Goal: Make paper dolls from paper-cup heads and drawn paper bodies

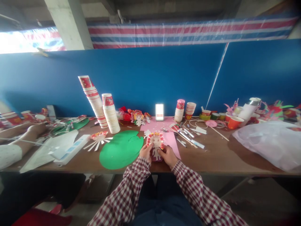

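Observation:
Between my two hands is a paper doll cutout with a pale round face, a red and yellow frill around its head and a white body below. My left hand pinches its left edge, thumb on the front. On the other side my right hand grips the lower right of the head. Pink paper lies beneath on the table. A green paper leaf shape spreads just left of my left hand. Pens and white strips lie beyond my right hand.
Tall paper cup stacks lean at the back left; shorter cups stand behind the pens. A fringed paper piece lies left of the leaf. At right are a plastic bag and a flask. Another person's arm rests far left.

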### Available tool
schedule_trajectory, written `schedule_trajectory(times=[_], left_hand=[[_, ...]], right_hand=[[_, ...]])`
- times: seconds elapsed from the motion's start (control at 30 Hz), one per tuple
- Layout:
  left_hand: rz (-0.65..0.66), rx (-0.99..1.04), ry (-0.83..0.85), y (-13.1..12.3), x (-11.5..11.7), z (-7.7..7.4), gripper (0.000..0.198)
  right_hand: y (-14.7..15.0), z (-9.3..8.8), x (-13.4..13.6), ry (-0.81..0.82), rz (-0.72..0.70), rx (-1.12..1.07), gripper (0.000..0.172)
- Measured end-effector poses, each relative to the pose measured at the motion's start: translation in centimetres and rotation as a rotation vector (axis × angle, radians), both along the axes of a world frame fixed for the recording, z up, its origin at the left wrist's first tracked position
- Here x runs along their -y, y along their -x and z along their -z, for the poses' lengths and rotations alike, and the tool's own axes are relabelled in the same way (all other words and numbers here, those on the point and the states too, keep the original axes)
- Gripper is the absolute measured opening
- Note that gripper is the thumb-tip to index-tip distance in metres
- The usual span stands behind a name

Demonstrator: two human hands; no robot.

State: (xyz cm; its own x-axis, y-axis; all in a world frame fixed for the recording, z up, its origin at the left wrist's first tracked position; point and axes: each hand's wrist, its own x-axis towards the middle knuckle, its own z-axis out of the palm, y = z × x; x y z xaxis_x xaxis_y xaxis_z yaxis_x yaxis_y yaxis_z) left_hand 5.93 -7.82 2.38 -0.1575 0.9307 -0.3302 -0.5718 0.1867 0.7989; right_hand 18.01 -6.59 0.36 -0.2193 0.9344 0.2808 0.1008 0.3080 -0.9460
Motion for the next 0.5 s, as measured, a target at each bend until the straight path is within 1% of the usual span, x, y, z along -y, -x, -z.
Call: schedule_trajectory(times=[0.3,0.5], left_hand=[[-0.024,-0.057,-0.006,0.0,-0.4,0.4,0.031],[-0.057,-0.081,-0.034,0.2,-0.7,1.2,0.031]], right_hand=[[-0.1,-0.1,-0.2,0.014,-0.007,-0.001,0.026],[-0.2,-0.4,-0.4,-0.009,0.059,0.056,0.024]])
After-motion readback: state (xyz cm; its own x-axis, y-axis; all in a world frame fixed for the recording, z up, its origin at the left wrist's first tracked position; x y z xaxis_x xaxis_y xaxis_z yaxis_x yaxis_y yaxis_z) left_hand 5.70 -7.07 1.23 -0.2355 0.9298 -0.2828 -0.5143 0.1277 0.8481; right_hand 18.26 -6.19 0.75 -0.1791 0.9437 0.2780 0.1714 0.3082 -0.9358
